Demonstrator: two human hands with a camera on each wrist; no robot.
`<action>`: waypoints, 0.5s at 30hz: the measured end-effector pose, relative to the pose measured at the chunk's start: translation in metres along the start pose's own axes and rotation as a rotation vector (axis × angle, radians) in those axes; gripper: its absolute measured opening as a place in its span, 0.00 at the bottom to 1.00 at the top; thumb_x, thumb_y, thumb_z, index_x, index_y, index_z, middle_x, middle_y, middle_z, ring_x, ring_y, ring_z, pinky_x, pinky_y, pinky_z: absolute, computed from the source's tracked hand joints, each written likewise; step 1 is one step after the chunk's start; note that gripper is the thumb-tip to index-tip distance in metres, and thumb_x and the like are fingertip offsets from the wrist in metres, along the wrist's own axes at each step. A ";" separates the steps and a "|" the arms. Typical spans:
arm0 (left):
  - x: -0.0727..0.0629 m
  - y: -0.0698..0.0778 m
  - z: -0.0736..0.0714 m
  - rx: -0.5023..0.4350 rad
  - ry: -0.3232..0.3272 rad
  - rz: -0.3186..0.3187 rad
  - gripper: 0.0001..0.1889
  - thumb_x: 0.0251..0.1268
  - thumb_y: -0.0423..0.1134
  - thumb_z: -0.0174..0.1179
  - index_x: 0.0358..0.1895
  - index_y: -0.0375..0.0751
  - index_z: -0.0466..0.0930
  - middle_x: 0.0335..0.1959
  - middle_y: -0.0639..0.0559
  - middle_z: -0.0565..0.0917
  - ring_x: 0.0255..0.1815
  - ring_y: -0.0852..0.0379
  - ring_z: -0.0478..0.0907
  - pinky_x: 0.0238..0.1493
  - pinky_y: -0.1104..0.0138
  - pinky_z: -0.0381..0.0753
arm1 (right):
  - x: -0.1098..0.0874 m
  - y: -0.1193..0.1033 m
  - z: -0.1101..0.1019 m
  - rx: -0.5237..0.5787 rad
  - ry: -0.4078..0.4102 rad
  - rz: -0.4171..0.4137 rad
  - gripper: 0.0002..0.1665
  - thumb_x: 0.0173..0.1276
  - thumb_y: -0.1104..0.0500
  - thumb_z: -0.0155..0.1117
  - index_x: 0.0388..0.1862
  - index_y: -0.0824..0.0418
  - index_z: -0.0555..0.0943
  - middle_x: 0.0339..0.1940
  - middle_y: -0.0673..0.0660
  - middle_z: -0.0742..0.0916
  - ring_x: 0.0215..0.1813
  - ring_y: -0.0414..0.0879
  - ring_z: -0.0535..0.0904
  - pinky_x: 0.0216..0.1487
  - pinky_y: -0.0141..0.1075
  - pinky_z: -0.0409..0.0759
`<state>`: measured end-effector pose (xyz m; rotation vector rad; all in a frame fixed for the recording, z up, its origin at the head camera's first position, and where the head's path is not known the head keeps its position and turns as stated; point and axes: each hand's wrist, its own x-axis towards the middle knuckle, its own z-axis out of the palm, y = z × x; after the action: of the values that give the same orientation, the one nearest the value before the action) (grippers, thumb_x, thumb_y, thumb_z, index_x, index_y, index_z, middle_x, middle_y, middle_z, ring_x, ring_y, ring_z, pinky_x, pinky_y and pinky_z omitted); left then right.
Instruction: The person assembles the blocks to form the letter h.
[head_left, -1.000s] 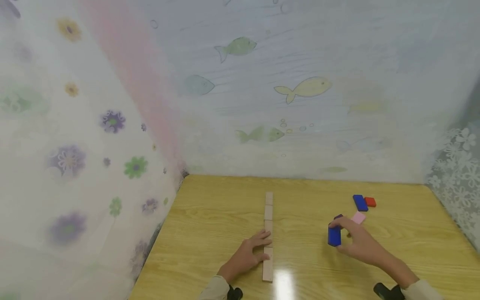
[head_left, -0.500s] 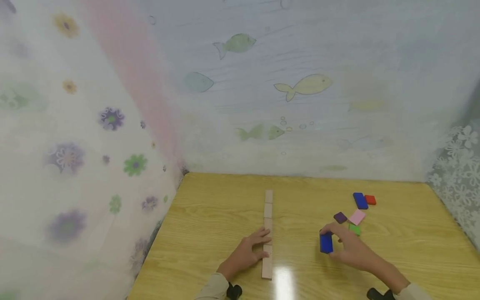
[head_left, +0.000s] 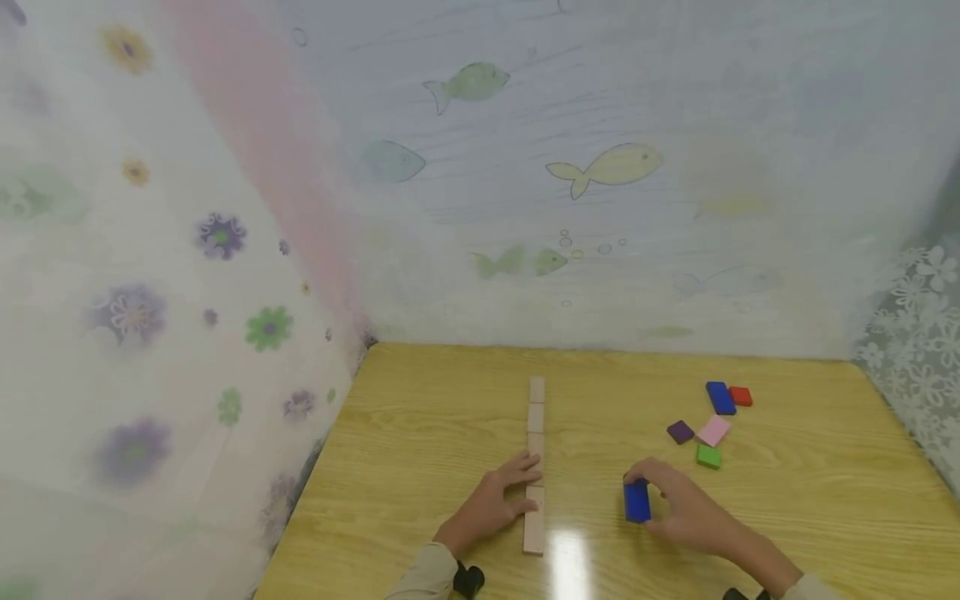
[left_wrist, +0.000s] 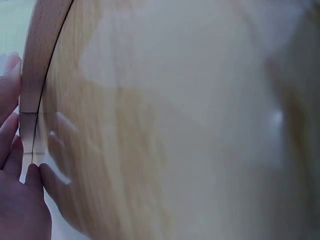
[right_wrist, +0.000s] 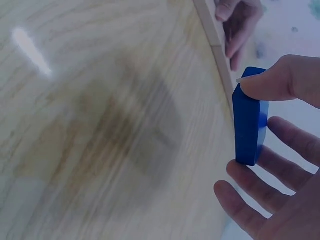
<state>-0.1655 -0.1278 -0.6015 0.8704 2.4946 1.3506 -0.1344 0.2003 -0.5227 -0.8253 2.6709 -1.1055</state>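
A straight row of plain wooden blocks (head_left: pixel 534 521) runs away from me down the middle of the table. My left hand (head_left: pixel 483 508) rests against the row's left side, thumb and fingertips spread along it. In the left wrist view its fingers (left_wrist: pixel 10 135) lie along the blocks without curling round them. To the right of the row, my right hand (head_left: pixel 686 508) holds a blue rectangular block (head_left: pixel 637 501) on end. The right wrist view has the thumb (right_wrist: pixel 272 82) at one end of this blue block (right_wrist: pixel 247 120) and fingers at the other.
Beyond my right hand lie several flat coloured blocks: purple (head_left: pixel 680 432), pink (head_left: pixel 714 431), green (head_left: pixel 708 456), another blue one (head_left: pixel 721 397) and a red one (head_left: pixel 741 396). The wood-grain table (head_left: pixel 450 383) ends at a painted wall (head_left: pixel 615 317) behind and another at left.
My right hand has carried the blue block leftward and nearer to me, uncovering the purple and green blocks. My left hand has stayed at the row.
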 end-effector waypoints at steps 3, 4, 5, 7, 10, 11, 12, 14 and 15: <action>0.001 -0.003 0.000 0.008 0.003 0.005 0.24 0.61 0.43 0.63 0.61 0.43 0.75 0.70 0.54 0.64 0.74 0.54 0.52 0.70 0.53 0.55 | 0.001 0.000 0.006 -0.025 0.010 -0.031 0.31 0.45 0.67 0.71 0.51 0.57 0.75 0.50 0.48 0.79 0.51 0.47 0.75 0.47 0.46 0.80; 0.002 -0.004 0.001 0.010 0.004 0.006 0.24 0.61 0.44 0.63 0.61 0.43 0.75 0.70 0.55 0.64 0.74 0.55 0.52 0.70 0.53 0.55 | 0.001 0.000 0.008 -0.032 0.012 -0.041 0.31 0.45 0.68 0.70 0.51 0.57 0.75 0.49 0.49 0.79 0.51 0.46 0.76 0.48 0.46 0.80; 0.002 -0.005 0.001 0.007 0.004 0.005 0.24 0.61 0.44 0.63 0.61 0.43 0.75 0.70 0.55 0.64 0.74 0.55 0.52 0.70 0.53 0.55 | 0.001 -0.001 0.010 -0.037 0.012 -0.048 0.31 0.44 0.68 0.70 0.51 0.57 0.75 0.49 0.49 0.79 0.51 0.46 0.75 0.49 0.46 0.79; 0.002 -0.006 0.001 0.006 0.005 0.004 0.24 0.61 0.45 0.63 0.61 0.44 0.75 0.70 0.56 0.64 0.74 0.55 0.52 0.70 0.53 0.54 | 0.001 -0.001 0.014 -0.039 0.005 -0.056 0.31 0.44 0.68 0.70 0.51 0.57 0.75 0.49 0.49 0.79 0.52 0.46 0.76 0.50 0.46 0.79; 0.001 -0.008 0.002 -0.008 0.000 -0.003 0.24 0.61 0.44 0.63 0.61 0.44 0.75 0.70 0.56 0.63 0.74 0.55 0.51 0.70 0.53 0.54 | 0.000 -0.002 0.018 -0.041 -0.016 -0.057 0.30 0.45 0.67 0.70 0.51 0.59 0.75 0.51 0.49 0.79 0.53 0.49 0.76 0.52 0.46 0.78; 0.000 -0.008 0.002 -0.012 -0.001 -0.005 0.24 0.61 0.44 0.63 0.61 0.44 0.75 0.70 0.56 0.63 0.74 0.55 0.51 0.70 0.52 0.54 | -0.001 -0.003 0.019 -0.043 -0.021 -0.056 0.30 0.45 0.67 0.70 0.51 0.59 0.75 0.51 0.49 0.79 0.53 0.49 0.76 0.52 0.46 0.78; 0.000 -0.008 0.002 -0.013 -0.002 -0.006 0.24 0.61 0.44 0.63 0.61 0.44 0.75 0.70 0.56 0.63 0.74 0.55 0.52 0.70 0.52 0.54 | -0.001 -0.003 0.020 -0.039 -0.024 -0.058 0.30 0.45 0.67 0.71 0.51 0.60 0.75 0.52 0.49 0.79 0.54 0.50 0.76 0.52 0.47 0.78; 0.000 -0.008 0.002 -0.018 -0.002 -0.008 0.24 0.61 0.44 0.63 0.61 0.44 0.75 0.70 0.57 0.63 0.74 0.55 0.51 0.70 0.52 0.55 | -0.002 -0.004 0.022 -0.030 -0.029 -0.061 0.30 0.45 0.67 0.71 0.51 0.60 0.75 0.51 0.49 0.79 0.54 0.50 0.76 0.52 0.47 0.78; 0.000 -0.008 0.002 -0.015 0.000 -0.007 0.24 0.61 0.44 0.63 0.61 0.44 0.75 0.70 0.57 0.63 0.74 0.55 0.51 0.70 0.52 0.54 | -0.002 -0.005 0.023 -0.025 -0.032 -0.063 0.30 0.45 0.67 0.71 0.51 0.60 0.75 0.51 0.49 0.79 0.54 0.50 0.76 0.52 0.46 0.78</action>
<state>-0.1681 -0.1297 -0.6094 0.8584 2.4816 1.3654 -0.1237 0.1842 -0.5363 -0.9290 2.6545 -1.0653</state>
